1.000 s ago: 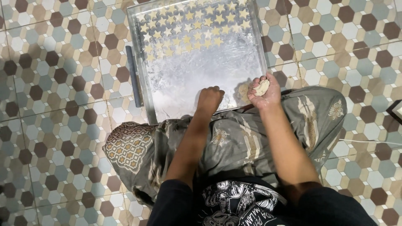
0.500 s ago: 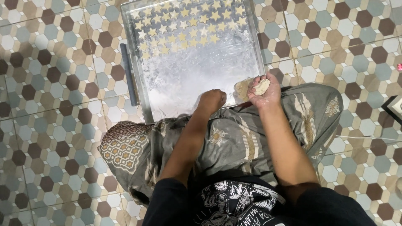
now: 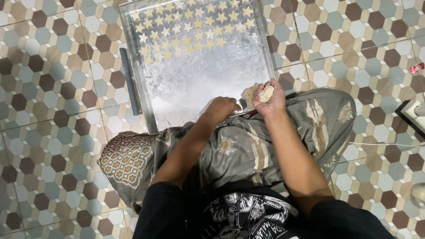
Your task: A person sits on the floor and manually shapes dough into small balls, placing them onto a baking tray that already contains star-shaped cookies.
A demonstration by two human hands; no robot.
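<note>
A large metal baking tray (image 3: 150, 116) lies on the tiled floor in front of my knees, greased and shiny. Rows of small star-shaped dough pieces (image 3: 195, 26) fill its far half. My right hand (image 3: 268, 98) is at the tray's near right corner, closed around a pale lump of dough (image 3: 266, 93). A flatter piece of dough (image 3: 248, 94) lies on the tray just left of that hand. My left hand (image 3: 220, 109) rests fisted at the tray's near edge; I cannot see anything in it.
I sit cross-legged in patterned grey cloth (image 3: 239, 150) on a hexagon-tiled floor (image 3: 53, 88). A dark bar-shaped handle (image 3: 129, 82) runs along the tray's left side. A small red object (image 3: 416, 68) lies at the far right.
Both hands stay at the tray's near edge with the dough lump held in the right; the view has shifted slightly, nothing else moves.
</note>
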